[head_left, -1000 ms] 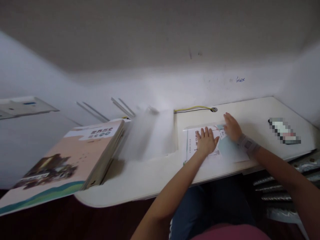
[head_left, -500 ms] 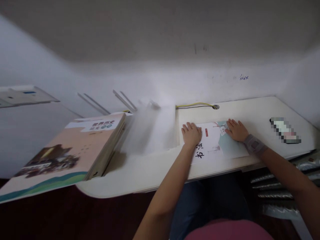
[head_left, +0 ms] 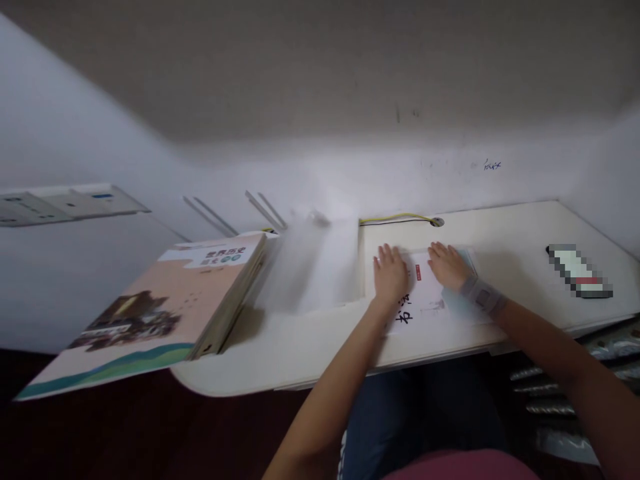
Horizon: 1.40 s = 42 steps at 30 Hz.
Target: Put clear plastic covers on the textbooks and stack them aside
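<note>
A white and pale teal book (head_left: 425, 307) with dark Chinese characters on its cover lies flat on the white desk in front of me. My left hand (head_left: 391, 275) rests palm down on the book's left part, fingers stretched out and pointing away from me. On its upper middle lies my right hand (head_left: 449, 265), also flat, with a grey band on the wrist. Both hands cover parts of the cover print. A translucent film seems to lie over the book, though I cannot make out its edges well.
Left of my hands is a white translucent sheet or stack (head_left: 315, 267), blurred. A stack of books (head_left: 160, 307) with a history textbook on top overhangs the desk's left end. A phone (head_left: 580, 272) lies at the right. A yellow cable (head_left: 400, 217) runs into a hole at the back.
My right hand has slid left across the cover, closer to my left hand. My left hand stays on the book's left part. The whole view has shifted slightly.
</note>
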Tool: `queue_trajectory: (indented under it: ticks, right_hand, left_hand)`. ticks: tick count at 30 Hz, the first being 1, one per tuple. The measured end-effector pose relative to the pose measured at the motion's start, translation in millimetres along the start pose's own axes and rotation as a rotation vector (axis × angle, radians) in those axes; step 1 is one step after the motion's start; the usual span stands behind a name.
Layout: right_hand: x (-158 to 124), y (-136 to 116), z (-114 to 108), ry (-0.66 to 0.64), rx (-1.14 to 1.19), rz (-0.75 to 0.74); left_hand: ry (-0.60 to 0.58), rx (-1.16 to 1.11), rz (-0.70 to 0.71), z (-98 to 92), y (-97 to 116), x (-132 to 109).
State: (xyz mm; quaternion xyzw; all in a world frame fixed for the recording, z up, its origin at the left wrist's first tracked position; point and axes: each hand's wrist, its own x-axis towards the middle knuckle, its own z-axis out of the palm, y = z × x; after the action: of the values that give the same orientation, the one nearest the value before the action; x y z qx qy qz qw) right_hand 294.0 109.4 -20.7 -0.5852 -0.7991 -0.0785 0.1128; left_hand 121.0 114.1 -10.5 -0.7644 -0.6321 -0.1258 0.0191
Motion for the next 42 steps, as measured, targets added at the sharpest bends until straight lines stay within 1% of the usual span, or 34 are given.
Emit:
queue_trajectory:
  ticks: [2, 4, 5, 7, 10, 12, 14, 16, 22, 26, 28, 30, 33, 35, 37, 39, 42]
  right_hand:
    - [9, -16, 8, -0.014, 0.043, -0.033]
    - [14, -23, 17, -0.033, 0.074, -0.058]
    - [14, -23, 20, -0.042, 0.084, -0.071]
    - [11, -13, 24, -0.056, 0.096, -0.092]
    - [3, 11, 24, -0.066, 0.104, -0.098]
    - [-2, 26, 23, -0.07, 0.106, -0.087]
    - [-4, 35, 23, -0.071, 0.108, -0.076]
    - [-5, 37, 24, -0.07, 0.111, -0.071]
    - [-3, 35, 28, -0.062, 0.113, -0.064]
    - [-3, 35, 29, -0.044, 0.123, -0.043]
    - [-3, 35, 28, -0.03, 0.133, -0.03]
    - [-2, 34, 26, -0.013, 0.143, -0.022]
    - [1, 36, 19, 0.014, 0.16, -0.029]
    - [4, 40, 13, 0.026, 0.176, -0.044]
    - [7, 45, 7, 0.03, 0.198, -0.061]
    - [10, 53, 0, 0.021, 0.224, -0.082]
    - [12, 67, -9, -0.015, 0.277, -0.118]
  left_hand:
    - [-0.083, -0.011, 0.121, 8.9, 16, -1]
    - [-0.142, -0.024, 0.158, 18.0, 23, 0]
    - [-0.153, -0.028, 0.161, 21.6, 23, 2]
    - [-0.151, -0.031, 0.154, 26.0, 17, 6]
    - [-0.126, -0.035, 0.072, 25.4, -1, 8]
    - [-0.086, -0.081, -0.045, 22.5, -13, 7]
    - [-0.027, -0.195, -0.169, 19.5, -22, 6]
    - [0.016, -0.315, -0.244, 17.2, -28, 6]
    - [0.041, -0.558, -0.328, 11.1, -43, 8]
    - [0.058, -0.697, -0.363, 2.1, -49, 20]
    - [0.026, -0.761, -0.325, -4.1, -51, 31]
    - [-0.046, -0.873, -0.24, -10.5, -54, 42]
    - [-0.237, -1.108, -0.122, -19.8, -61, 53]
    - [-0.369, -1.26, -0.113, -25.4, -67, 57]
    - [-0.451, -1.388, -0.135, -30.2, -72, 57]
    - [-0.445, -1.41, -0.163, -33.7, -75, 56]
    - [-0.356, -1.289, -0.199, -35.4, -75, 55]
